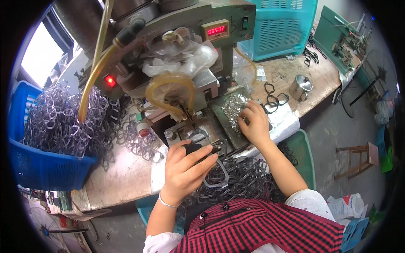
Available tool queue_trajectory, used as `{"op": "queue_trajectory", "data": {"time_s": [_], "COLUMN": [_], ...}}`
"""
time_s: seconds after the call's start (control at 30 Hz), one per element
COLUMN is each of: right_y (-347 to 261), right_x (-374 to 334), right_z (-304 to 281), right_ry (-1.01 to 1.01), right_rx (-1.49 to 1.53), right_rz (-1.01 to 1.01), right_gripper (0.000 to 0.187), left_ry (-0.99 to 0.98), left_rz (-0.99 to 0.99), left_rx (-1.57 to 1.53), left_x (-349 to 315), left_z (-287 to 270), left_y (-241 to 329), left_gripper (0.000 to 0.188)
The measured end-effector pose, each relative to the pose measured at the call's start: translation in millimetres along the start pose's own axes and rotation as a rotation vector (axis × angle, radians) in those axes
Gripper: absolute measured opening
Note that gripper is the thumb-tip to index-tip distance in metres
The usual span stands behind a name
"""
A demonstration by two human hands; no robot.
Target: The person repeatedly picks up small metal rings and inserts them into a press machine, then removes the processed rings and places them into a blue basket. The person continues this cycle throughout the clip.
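My left hand (185, 170) is closed round a dark spectacle frame (217, 179) at the front of a bench press (202, 134); the fingers hide part of the frame. One grey rim hangs below the fingertips. To the right, my right hand (256, 123) reaches over a metal tray (221, 110). Its thumb and fingers are bent together at the edge of a pile of small shiny metal pieces (234, 108); whatever is between the fingertips is too small to make out. Under both hands lies a heap of dark spectacle frames (244, 179).
A blue basket (46, 164) heaped with clear greyish frames (69, 122) stands at left. Beside the press is a red push button (144, 129). Looped yellowish tubing (168, 80) hangs before it. A metal cup (301, 87), dark frames (274, 100) and a turquoise crate (278, 29) sit at right.
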State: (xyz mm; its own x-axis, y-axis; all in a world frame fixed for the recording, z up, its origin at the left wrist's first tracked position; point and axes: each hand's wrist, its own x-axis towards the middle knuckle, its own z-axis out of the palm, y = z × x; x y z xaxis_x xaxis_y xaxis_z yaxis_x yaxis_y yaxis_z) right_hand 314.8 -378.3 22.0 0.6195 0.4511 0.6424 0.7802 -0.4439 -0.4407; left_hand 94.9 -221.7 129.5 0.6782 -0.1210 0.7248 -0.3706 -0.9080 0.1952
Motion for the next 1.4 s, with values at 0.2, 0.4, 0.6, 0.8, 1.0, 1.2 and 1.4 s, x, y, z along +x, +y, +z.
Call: {"op": "queue_trajectory", "data": {"time_s": [0.2, 0.4, 0.6, 0.8, 1.0, 1.2, 1.4], "right_y": [-15, -19, -18, -21, -91, -118, -130], "right_x": [6, 5, 2, 1, 25, 28, 31], "right_z": [-4, -4, -3, -13, -40, -12, -14], "right_ry": [0.108, 0.058, 0.005, -0.029, -0.156, -0.148, -0.204], "right_rx": [0.148, 0.255, 0.381, 0.388, 0.669, 0.970, 1.246], "right_rz": [0.099, 0.239, 0.280, 0.284, 0.084, 0.227, 0.403], "right_gripper": [0.009, 0.010, 0.013, 0.011, 0.015, 0.037, 0.042], "left_ry": [0.175, -0.468, -1.292, -0.480, -0.122, 0.240, 0.735], "left_rz": [-0.459, -0.381, -0.655, -0.855, -0.765, -0.789, -1.023], "left_rx": [0.104, 0.252, -0.126, 0.303, 0.532, 0.522, -0.439], "left_x": [-57, -78, -117, -115, -192, -175, -98], "left_z": [49, 28, -73, -75, -30, -37, -48], "left_y": [51, 68, 24, -73, -144, -124, -66], "left_gripper": [0.101, 0.047, 0.038, 0.047, 0.053, 0.031, 0.028]}}
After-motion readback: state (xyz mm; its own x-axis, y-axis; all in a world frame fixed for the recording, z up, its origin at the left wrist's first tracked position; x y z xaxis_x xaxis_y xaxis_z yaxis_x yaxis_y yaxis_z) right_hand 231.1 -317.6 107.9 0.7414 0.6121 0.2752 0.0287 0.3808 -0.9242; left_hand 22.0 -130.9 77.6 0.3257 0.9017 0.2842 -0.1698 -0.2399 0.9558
